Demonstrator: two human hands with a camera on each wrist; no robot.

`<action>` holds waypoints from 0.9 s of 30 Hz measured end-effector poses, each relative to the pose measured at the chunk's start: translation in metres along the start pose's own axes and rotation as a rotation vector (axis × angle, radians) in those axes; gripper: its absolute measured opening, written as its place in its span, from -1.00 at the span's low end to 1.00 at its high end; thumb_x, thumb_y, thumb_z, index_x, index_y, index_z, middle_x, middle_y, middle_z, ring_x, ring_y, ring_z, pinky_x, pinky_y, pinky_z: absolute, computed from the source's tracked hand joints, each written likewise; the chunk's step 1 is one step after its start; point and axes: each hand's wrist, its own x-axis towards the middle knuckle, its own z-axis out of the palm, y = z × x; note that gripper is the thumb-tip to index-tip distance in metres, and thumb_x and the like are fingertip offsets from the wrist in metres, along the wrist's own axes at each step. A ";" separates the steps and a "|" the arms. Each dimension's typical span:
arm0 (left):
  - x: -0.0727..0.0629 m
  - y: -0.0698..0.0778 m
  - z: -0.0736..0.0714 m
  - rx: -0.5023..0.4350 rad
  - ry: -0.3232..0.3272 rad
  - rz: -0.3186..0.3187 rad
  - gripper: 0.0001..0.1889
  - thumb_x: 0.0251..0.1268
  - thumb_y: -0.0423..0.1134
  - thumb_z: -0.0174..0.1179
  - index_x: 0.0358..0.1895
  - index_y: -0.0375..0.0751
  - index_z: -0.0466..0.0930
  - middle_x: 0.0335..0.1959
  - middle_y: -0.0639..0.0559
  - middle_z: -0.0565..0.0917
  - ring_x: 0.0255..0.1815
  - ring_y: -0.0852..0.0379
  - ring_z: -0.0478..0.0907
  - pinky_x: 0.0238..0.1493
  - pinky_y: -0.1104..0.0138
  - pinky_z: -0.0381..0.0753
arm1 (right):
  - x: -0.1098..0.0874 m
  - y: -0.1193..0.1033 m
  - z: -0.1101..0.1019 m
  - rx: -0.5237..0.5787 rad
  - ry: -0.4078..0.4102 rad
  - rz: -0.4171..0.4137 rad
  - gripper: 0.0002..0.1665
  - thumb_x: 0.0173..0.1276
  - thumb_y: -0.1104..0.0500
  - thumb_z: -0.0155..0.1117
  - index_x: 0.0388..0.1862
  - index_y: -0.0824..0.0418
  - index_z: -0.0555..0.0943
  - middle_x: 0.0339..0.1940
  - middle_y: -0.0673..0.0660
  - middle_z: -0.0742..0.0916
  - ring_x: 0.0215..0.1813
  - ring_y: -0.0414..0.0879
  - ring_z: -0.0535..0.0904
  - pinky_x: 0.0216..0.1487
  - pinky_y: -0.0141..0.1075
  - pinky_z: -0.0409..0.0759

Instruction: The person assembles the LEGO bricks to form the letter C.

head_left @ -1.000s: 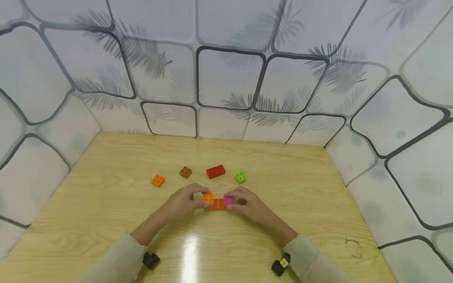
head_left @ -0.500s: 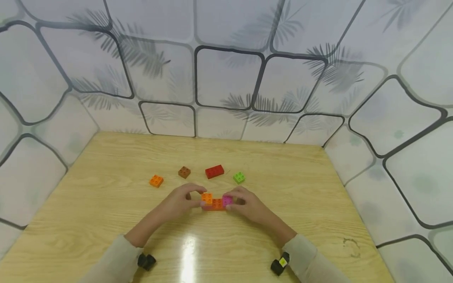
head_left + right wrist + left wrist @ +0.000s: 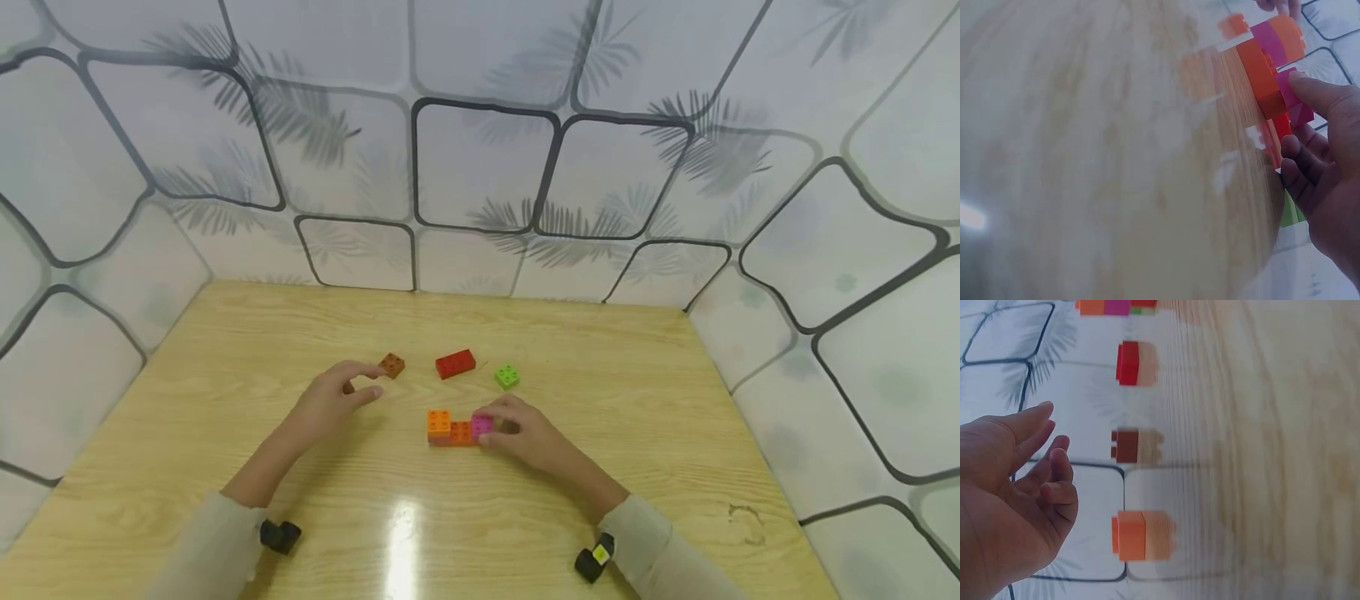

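Observation:
In the head view, a toy-brick build has a long orange-red brick [image 3: 461, 432] as its base. On its left end an orange brick [image 3: 438, 421] tops a magenta one [image 3: 1269, 42], which shows better in the right wrist view. My right hand [image 3: 532, 437] pinches the magenta brick [image 3: 482, 426] on the right end between thumb and fingers. My left hand [image 3: 324, 410] hovers over the table with fingers loosely bent and nothing in them. Its fingertips reach close to a brown brick [image 3: 392, 365]. A loose orange brick [image 3: 1130, 536], mostly hidden by that hand in the head view, lies nearby.
A red brick [image 3: 455, 364] and a small green brick [image 3: 507, 377] lie on the wooden table [image 3: 637, 375] beyond the build. Patterned wall panels [image 3: 480, 167] border the table at the back and sides.
My left hand has let go of the orange brick on the build and moved left and away from me, towards the loose orange and brown bricks. The right hand keeps its grip in place.

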 end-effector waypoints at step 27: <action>0.005 -0.048 -0.038 0.074 -0.038 -0.041 -0.49 0.46 -0.25 0.22 0.40 -0.29 0.41 0.41 -0.44 0.30 -0.26 -0.01 0.49 -0.30 0.23 0.54 | -0.001 0.000 -0.001 -0.008 0.004 0.004 -0.58 0.38 -0.08 0.38 0.21 -0.15 0.64 0.10 -0.11 0.60 -0.01 -0.13 0.48 0.03 -0.28 0.52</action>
